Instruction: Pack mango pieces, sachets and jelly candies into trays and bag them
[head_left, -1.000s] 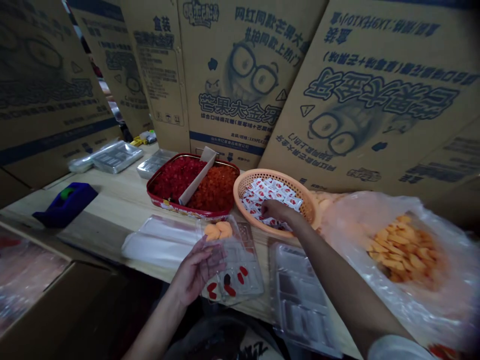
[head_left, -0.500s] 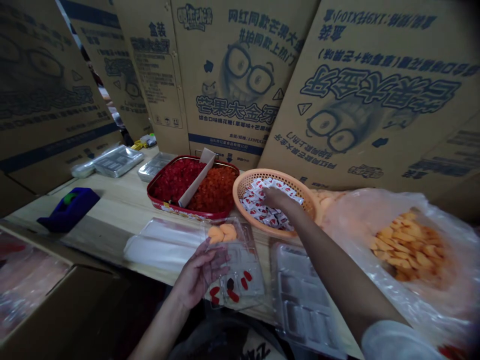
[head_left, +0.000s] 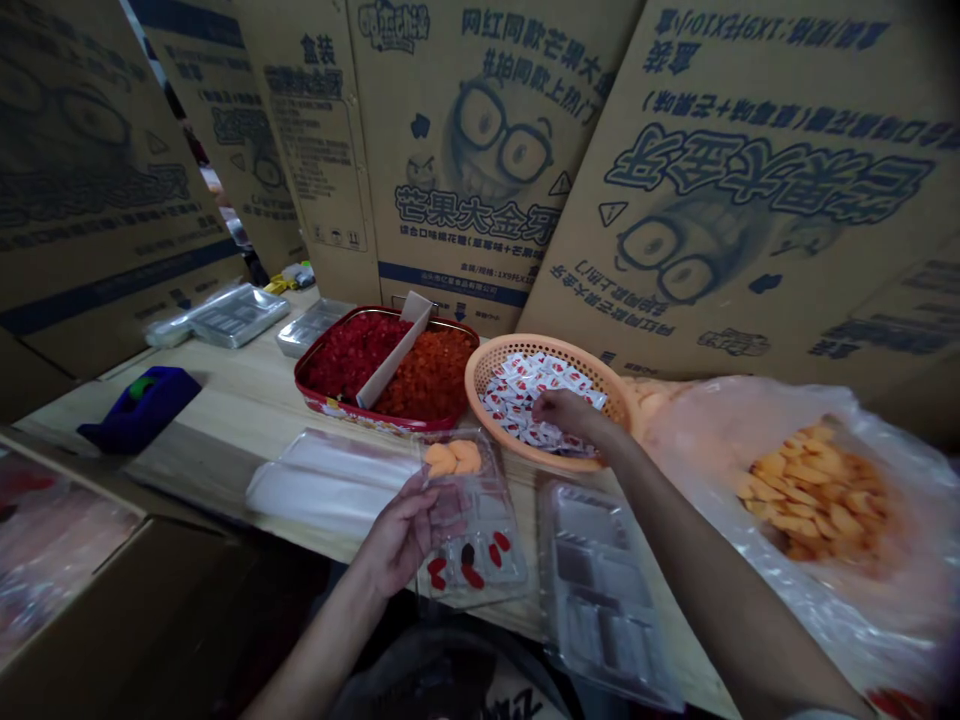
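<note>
My left hand (head_left: 401,535) grips the left edge of a clear plastic compartment tray (head_left: 480,520) at the table's front edge. That tray holds orange pieces (head_left: 453,457) at its far end and several small red and dark candies (head_left: 466,567) near me. My right hand (head_left: 564,408) reaches into an orange basket (head_left: 487,365) full of small red-and-white sachets (head_left: 531,380); its fingers are curled among them and what they pinch is hidden.
A red tin (head_left: 315,385) with red and orange candy, split by a cardboard divider, stands behind the tray. Empty clear trays (head_left: 600,590) lie at right, flat plastic (head_left: 330,480) at left. A bag of orange pieces (head_left: 814,495) is far right. Blue tape dispenser (head_left: 142,405) sits left. Printed cartons wall the back.
My right hand has shifted slightly within the basket, back toward its near side. My left hand stays on the tray, which has barely moved.
</note>
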